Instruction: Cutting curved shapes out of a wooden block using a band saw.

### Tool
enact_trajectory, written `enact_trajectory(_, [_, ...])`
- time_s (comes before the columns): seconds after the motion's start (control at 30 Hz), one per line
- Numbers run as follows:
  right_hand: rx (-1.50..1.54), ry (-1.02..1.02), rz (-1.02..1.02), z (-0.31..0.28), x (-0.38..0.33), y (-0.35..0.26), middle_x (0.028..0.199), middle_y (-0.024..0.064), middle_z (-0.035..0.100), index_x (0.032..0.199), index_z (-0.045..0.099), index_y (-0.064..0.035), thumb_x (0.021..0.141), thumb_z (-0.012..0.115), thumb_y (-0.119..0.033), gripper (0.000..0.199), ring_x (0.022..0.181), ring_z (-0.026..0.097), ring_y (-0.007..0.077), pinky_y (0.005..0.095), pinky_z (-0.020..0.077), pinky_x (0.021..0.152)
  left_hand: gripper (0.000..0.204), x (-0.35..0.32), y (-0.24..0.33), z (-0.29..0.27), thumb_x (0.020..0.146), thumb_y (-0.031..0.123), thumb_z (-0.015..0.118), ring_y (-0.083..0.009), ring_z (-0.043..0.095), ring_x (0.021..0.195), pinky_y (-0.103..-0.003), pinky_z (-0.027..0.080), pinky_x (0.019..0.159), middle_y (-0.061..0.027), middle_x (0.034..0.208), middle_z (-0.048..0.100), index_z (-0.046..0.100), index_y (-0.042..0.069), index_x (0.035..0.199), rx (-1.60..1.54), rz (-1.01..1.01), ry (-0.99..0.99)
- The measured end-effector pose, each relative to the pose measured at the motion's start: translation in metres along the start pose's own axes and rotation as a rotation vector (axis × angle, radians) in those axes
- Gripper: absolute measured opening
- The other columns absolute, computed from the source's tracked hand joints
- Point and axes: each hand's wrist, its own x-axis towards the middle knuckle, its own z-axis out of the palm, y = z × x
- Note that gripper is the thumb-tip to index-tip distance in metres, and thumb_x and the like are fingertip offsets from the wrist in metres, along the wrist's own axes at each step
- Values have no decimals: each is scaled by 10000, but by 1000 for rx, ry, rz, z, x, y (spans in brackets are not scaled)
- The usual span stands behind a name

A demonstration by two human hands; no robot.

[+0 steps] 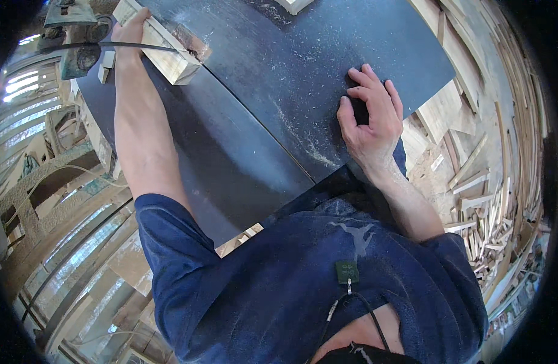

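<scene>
My left hand (132,30) is closed on the far-left side of a pale wooden block (160,45), which rests on a dark, flat machine table (230,158). A thin dark band, looking like a saw blade (142,46), crosses over my left wrist area and the block in this view; whether it touches the wood I cannot tell. A rough brown notch (193,43) shows along the block's right side. My right hand (376,118) is over the right part of the table, fingers apart and slightly curled, holding nothing.
A straight slot (261,124) runs from the block to the table's near edge. Sawdust (303,142) lies on the top. A metal guide assembly (78,42) stands at far left, beside a small offcut (106,67). Wood scraps (473,182) cover the floor at right.
</scene>
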Motion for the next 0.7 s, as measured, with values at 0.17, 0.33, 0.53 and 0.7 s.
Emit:
enact_trajectory(0.17, [16, -11, -8, 0, 1, -5, 1291, 66, 777, 987, 715, -90, 841, 779, -59, 162, 1352, 680, 254, 510, 446, 1175, 725, 11, -11, -15, 670, 374, 894, -250, 745, 1016, -371, 578, 893, -155, 1167, 763, 756, -47, 1243, 34, -19, 27])
enact_trajectory(0.33, [7, -12, 10, -1, 1, -3, 1290, 67, 779, 986, 718, -90, 837, 779, -48, 166, 1357, 677, 248, 510, 445, 1177, 804, 3, 1, -2, 663, 391, 903, -255, 746, 1028, -370, 576, 903, -169, 1191, 757, 718, -58, 1304, -9, -38, 14])
enact_trajectory(0.53, [21, -16, 12, 0, 1, -5, 1287, 61, 781, 985, 719, -89, 841, 775, -53, 159, 1356, 678, 246, 498, 448, 1176, 834, 15, -8, -9, 657, 393, 907, -253, 746, 1024, -370, 576, 897, -177, 1205, 751, 699, -67, 1321, 16, -28, 28])
enact_trajectory(0.7, [19, -14, 14, -3, 2, -5, 1281, 60, 782, 981, 717, -89, 840, 776, -54, 157, 1354, 679, 248, 496, 450, 1175, 850, 12, -1, -9, 649, 411, 911, -261, 742, 1048, -369, 571, 925, -180, 1223, 749, 700, -69, 1319, 74, -53, 64])
